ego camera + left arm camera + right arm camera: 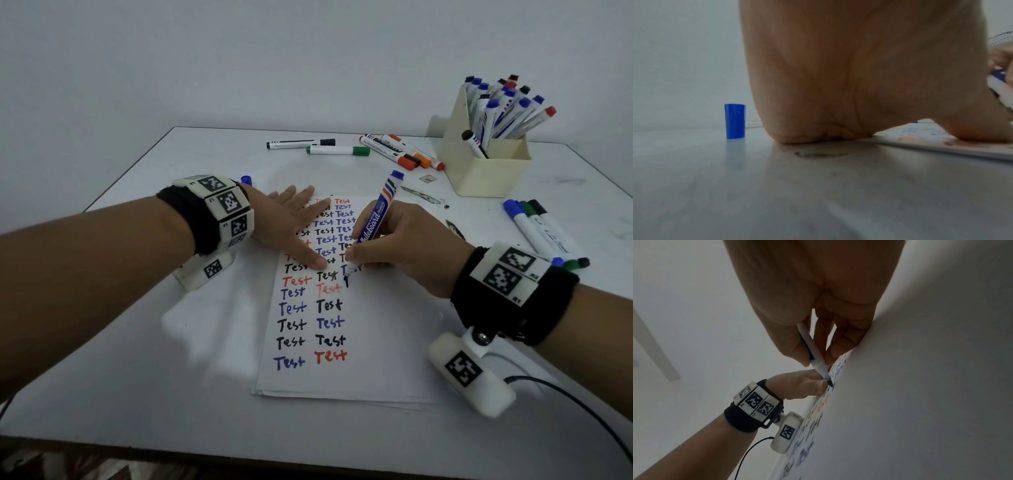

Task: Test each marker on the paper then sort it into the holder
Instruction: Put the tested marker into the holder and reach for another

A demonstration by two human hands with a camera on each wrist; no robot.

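My right hand (pixel 387 240) grips a blue whiteboard marker (pixel 376 219), uncapped, its tip touching the paper (pixel 359 342) in the third column of "Test" words. In the right wrist view the marker (pixel 813 353) is pinched between thumb and fingers, tip on the sheet. My left hand (pixel 294 226) lies flat with straight fingers on the upper left of the paper, its palm (pixel 859 73) pressing down. The marker's blue cap (pixel 246 180) stands upright on the table behind my left wrist, also in the left wrist view as the cap (pixel 735 121). The cream holder (pixel 486 168) at the back right holds several markers.
Loose markers lie behind the paper: a black one (pixel 301 144), a green one (pixel 339 150) and orange and red ones (pixel 404 154). More markers (pixel 541 229) lie at the right edge. A cable (pixel 582 407) runs from my right wrist camera. Ink smudges (pixel 421 197) mark the table.
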